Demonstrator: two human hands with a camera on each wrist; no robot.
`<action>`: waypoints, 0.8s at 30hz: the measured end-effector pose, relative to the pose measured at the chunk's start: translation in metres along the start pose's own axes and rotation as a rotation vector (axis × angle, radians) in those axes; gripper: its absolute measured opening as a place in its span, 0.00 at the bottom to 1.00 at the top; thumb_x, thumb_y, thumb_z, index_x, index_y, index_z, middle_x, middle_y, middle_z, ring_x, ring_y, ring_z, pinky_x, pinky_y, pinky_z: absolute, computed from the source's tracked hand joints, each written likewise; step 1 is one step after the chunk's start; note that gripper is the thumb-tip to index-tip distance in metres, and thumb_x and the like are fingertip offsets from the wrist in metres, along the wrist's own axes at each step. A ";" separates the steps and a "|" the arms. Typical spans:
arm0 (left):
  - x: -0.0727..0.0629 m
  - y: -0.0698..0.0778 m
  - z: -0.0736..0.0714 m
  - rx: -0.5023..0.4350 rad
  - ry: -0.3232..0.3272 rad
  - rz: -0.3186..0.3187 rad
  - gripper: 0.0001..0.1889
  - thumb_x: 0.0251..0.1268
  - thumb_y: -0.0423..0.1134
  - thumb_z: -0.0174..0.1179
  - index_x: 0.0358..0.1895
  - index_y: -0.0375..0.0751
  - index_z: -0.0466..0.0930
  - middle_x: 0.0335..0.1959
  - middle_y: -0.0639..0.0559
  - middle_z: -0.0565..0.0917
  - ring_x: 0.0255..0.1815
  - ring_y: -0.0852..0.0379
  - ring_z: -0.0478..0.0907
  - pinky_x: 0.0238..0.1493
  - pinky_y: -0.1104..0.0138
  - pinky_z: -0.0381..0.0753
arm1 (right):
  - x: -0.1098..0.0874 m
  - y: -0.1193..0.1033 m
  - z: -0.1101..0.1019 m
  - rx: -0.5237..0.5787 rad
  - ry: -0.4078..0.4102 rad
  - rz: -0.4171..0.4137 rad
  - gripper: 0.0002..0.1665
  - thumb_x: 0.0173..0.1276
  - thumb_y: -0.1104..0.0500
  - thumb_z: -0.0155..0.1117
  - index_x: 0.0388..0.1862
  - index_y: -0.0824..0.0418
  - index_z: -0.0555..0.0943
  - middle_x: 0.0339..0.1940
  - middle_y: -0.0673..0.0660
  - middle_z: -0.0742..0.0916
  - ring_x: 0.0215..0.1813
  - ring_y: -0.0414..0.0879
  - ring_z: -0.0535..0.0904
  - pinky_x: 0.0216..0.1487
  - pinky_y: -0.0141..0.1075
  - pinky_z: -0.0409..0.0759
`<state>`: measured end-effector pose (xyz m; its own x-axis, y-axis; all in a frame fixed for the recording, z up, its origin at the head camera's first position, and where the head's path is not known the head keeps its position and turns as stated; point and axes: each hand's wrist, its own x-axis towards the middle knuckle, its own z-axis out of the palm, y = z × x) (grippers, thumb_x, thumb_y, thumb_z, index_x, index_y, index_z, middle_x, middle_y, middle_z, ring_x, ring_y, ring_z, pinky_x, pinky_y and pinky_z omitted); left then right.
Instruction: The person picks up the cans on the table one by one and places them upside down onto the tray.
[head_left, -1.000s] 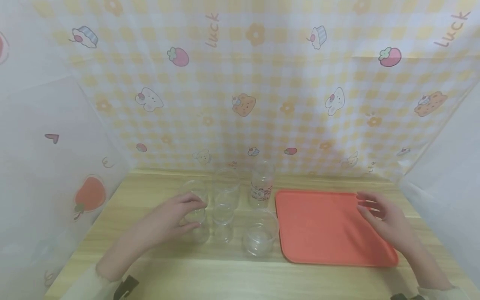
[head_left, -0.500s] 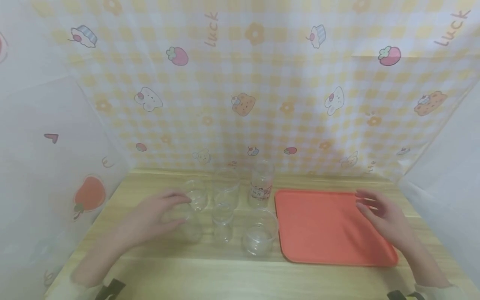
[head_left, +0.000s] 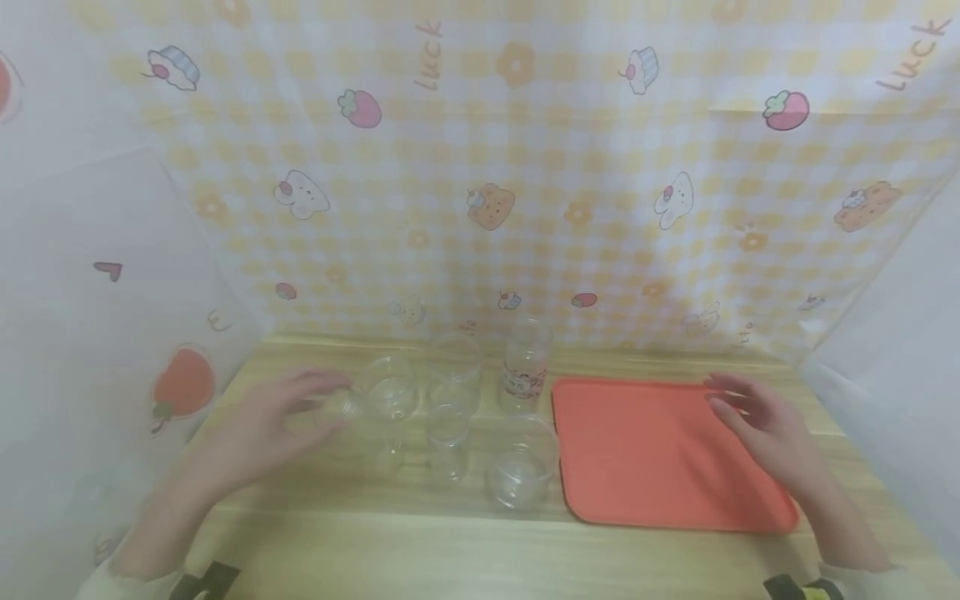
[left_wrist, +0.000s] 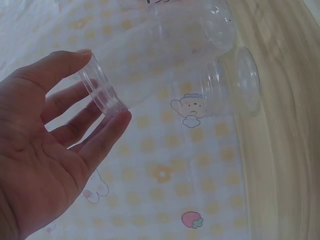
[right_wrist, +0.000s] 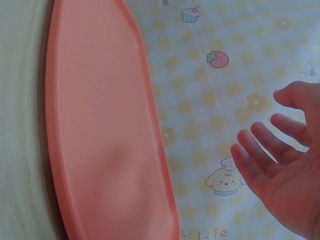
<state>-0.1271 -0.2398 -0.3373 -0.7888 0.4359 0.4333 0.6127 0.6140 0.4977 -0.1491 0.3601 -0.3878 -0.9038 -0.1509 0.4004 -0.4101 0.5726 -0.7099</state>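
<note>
My left hand [head_left: 266, 429] grips one end of a clear plastic cup [left_wrist: 102, 87] between thumb and fingertips. The cup's see-through body runs away from the hand and is blurred in the head view. Close by, to the right, stand a short clear cup [head_left: 390, 387], a taller clear cup [head_left: 453, 375] and a narrow clear cup [head_left: 447, 446]. A wide clear cup [head_left: 517, 479] stands nearer the tray. Over the right edge of an orange tray [head_left: 660, 454] hovers my right hand [head_left: 765, 433], fingers loosely bent and holding nothing.
Behind the cups is a clear bottle [head_left: 525, 379] with a printed label. A yellow checked cloth [head_left: 570, 167] hangs at the back edge of the wooden table [head_left: 420, 550]. White sheets [head_left: 67, 333] close off both sides.
My left hand has moved left, away from the other cups, and the gripped clear cup has shifted and tilted with it. The right hand stays almost where it was over the tray.
</note>
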 end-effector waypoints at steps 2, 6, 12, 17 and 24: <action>-0.001 -0.004 -0.002 -0.031 0.021 0.006 0.24 0.57 0.28 0.74 0.58 0.41 0.83 0.57 0.52 0.83 0.57 0.55 0.79 0.49 0.62 0.86 | 0.000 -0.001 0.001 0.012 0.000 0.001 0.23 0.74 0.70 0.62 0.65 0.75 0.73 0.56 0.46 0.85 0.55 0.30 0.79 0.50 0.22 0.79; -0.002 -0.008 -0.008 -0.096 0.036 -0.007 0.26 0.57 0.26 0.74 0.60 0.43 0.82 0.58 0.54 0.82 0.58 0.58 0.78 0.51 0.68 0.83 | 0.000 -0.003 0.001 0.046 -0.002 0.007 0.23 0.74 0.70 0.62 0.66 0.76 0.72 0.55 0.40 0.84 0.55 0.30 0.79 0.49 0.24 0.81; -0.005 -0.013 -0.016 -0.230 0.047 -0.075 0.25 0.61 0.24 0.70 0.61 0.45 0.81 0.59 0.52 0.81 0.59 0.57 0.77 0.53 0.67 0.83 | 0.001 -0.004 0.002 0.075 -0.009 0.019 0.24 0.76 0.69 0.60 0.68 0.72 0.71 0.58 0.43 0.83 0.56 0.32 0.80 0.49 0.27 0.83; -0.008 -0.019 -0.015 -0.276 0.090 -0.116 0.24 0.64 0.23 0.67 0.62 0.41 0.79 0.58 0.48 0.81 0.58 0.56 0.78 0.53 0.68 0.82 | -0.001 -0.003 0.002 0.083 -0.004 0.031 0.24 0.76 0.69 0.59 0.69 0.71 0.71 0.57 0.44 0.83 0.55 0.33 0.81 0.48 0.28 0.83; -0.011 -0.022 -0.007 -0.305 0.160 -0.234 0.22 0.70 0.29 0.65 0.66 0.43 0.78 0.62 0.48 0.77 0.59 0.59 0.77 0.54 0.73 0.80 | 0.000 -0.006 0.001 0.129 0.006 0.034 0.24 0.75 0.72 0.59 0.69 0.71 0.71 0.58 0.52 0.84 0.56 0.37 0.82 0.49 0.29 0.83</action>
<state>-0.1309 -0.2624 -0.3479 -0.9055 0.1850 0.3819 0.4235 0.4507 0.7859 -0.1466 0.3561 -0.3844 -0.9170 -0.1276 0.3778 -0.3915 0.4688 -0.7918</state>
